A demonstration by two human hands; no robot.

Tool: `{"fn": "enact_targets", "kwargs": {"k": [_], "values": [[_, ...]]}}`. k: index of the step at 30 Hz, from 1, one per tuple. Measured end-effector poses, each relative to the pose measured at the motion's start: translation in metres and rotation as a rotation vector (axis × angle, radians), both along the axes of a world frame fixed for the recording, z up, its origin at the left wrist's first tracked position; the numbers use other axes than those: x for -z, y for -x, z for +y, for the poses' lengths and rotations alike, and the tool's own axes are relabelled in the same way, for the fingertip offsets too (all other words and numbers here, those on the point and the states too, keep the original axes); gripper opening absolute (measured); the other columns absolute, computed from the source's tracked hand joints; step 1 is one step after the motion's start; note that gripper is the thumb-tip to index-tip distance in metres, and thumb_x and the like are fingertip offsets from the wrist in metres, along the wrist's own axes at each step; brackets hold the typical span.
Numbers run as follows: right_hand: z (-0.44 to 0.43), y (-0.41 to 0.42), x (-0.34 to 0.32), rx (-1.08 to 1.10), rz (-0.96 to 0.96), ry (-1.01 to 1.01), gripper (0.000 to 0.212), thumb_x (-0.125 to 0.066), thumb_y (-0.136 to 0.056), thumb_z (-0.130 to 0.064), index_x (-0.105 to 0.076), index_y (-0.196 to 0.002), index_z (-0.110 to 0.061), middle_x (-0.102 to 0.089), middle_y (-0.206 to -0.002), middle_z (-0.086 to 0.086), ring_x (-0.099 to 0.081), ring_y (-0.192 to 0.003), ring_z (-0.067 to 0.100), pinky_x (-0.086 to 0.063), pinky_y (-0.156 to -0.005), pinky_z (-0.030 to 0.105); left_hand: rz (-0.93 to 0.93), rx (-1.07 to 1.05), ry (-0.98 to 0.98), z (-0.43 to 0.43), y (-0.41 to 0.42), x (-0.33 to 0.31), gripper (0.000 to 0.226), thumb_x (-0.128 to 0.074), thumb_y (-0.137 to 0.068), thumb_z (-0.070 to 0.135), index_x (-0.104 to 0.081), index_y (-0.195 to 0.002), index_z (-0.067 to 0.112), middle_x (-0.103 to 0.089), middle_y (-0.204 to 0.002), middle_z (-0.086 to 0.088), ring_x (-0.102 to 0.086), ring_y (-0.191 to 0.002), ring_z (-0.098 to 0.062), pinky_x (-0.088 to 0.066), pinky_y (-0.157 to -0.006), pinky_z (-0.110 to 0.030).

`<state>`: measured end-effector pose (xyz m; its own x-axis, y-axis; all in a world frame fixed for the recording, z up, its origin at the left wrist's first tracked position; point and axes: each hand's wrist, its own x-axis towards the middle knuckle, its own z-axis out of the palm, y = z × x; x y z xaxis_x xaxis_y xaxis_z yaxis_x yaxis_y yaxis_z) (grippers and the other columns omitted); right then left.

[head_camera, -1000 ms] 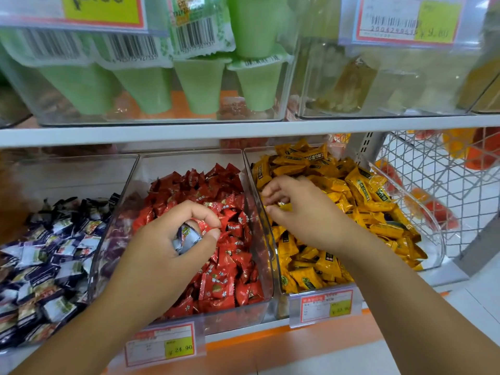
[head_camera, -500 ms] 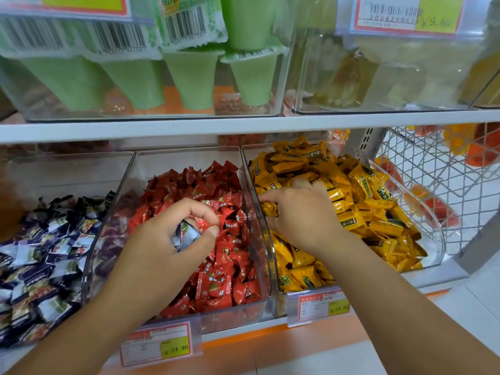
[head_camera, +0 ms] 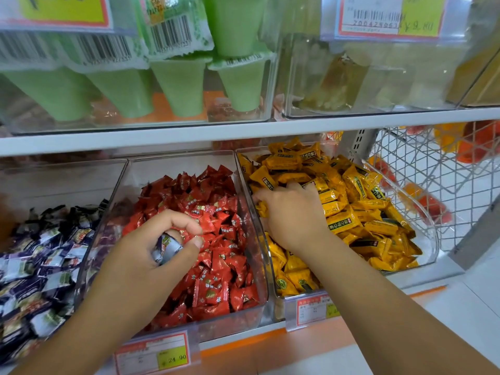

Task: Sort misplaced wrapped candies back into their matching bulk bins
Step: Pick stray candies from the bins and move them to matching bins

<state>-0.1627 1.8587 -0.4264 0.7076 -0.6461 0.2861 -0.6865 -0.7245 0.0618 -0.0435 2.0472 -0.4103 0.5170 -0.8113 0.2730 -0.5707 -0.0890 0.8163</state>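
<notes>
Three clear bulk bins stand side by side on the lower shelf. The left bin (head_camera: 89, 231) holds dark blue and white candies, the middle bin (head_camera: 259, 255) red ones, the right bin (head_camera: 430, 239) yellow ones. My left hand (head_camera: 140, 261) hovers over the red candies, shut on a few blue and white candies (head_camera: 167, 246). My right hand (head_camera: 292, 215) is pressed palm down into the yellow candies near that bin's left wall; its fingertips are buried, so what they hold is hidden.
A white shelf edge (head_camera: 243, 133) runs overhead, with clear bins of green cone packs (head_camera: 178, 85) and pale sweets above it. Price tags (head_camera: 151, 353) hang on the bin fronts. A white wire basket (head_camera: 438, 182) stands to the right.
My right hand has pushed forward and down into the yellow candies. My left hand has stayed over the red bin with the blue and white candies in it.
</notes>
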Motion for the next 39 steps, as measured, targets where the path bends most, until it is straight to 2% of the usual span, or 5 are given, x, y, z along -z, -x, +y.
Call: {"fn": "enact_targets", "kwargs": {"k": [12,22,28,32,39], "values": [[-0.002,-0.003,0.007,0.013,-0.038,0.004,0.022,-0.055,-0.092,-0.042,-0.065,-0.112,-0.041,-0.059,-0.110,-0.003,-0.049,-0.111,0.025,-0.032,-0.090,0.038,-0.023,0.002,-0.025,-0.001,-0.001,0.001,0.010,-0.065,-0.084,0.030,-0.063,-0.090,0.038,-0.054,-0.061,-0.010,-0.037,-0.043,-0.011,-0.032,-0.042,-0.019],[0.005,0.042,-0.031,-0.171,-0.617,-0.666,0.007,-0.069,-0.087,-0.023,-0.075,-0.089,-0.024,-0.063,-0.069,-0.020,-0.054,-0.059,-0.010,-0.038,-0.052,0.005,-0.005,0.070,-0.032,-0.022,0.008,0.002,0.012,-0.065,-0.078,0.046,-0.063,-0.090,0.045,-0.057,-0.068,0.003,-0.044,-0.046,-0.005,-0.038,-0.048,-0.014],[0.027,0.046,-0.046,-0.353,-0.726,-0.732,0.010,-0.071,-0.084,-0.021,-0.075,-0.084,-0.030,-0.070,-0.083,-0.014,-0.059,-0.072,-0.003,-0.043,-0.067,0.009,0.012,0.115,-0.046,-0.035,0.019,0.000,0.041,-0.057,-0.066,0.064,-0.056,-0.105,0.051,-0.057,-0.082,0.038,-0.056,-0.074,0.011,-0.038,-0.062,-0.001],[0.035,0.036,-0.045,-0.437,-0.638,-0.839,0.013,-0.068,-0.087,-0.018,-0.074,-0.092,-0.028,-0.069,-0.080,-0.018,-0.057,-0.072,-0.008,-0.041,-0.067,0.006,-0.014,0.096,0.008,-0.039,0.023,-0.002,0.017,-0.059,-0.076,0.054,-0.060,-0.086,0.040,-0.060,-0.068,0.017,-0.051,-0.054,-0.001,-0.039,-0.052,-0.011],[-0.030,0.021,-0.022,-0.180,-0.268,-0.154,0.019,-0.062,-0.088,-0.030,-0.071,-0.103,-0.037,-0.055,-0.128,-0.007,-0.039,-0.129,0.024,-0.037,-0.104,0.048,0.024,-0.020,-0.027,-0.031,0.001,0.002,0.012,-0.054,-0.088,0.041,-0.058,-0.086,0.030,-0.049,-0.056,-0.006,-0.037,-0.044,-0.008,-0.033,-0.045,-0.026]]}}
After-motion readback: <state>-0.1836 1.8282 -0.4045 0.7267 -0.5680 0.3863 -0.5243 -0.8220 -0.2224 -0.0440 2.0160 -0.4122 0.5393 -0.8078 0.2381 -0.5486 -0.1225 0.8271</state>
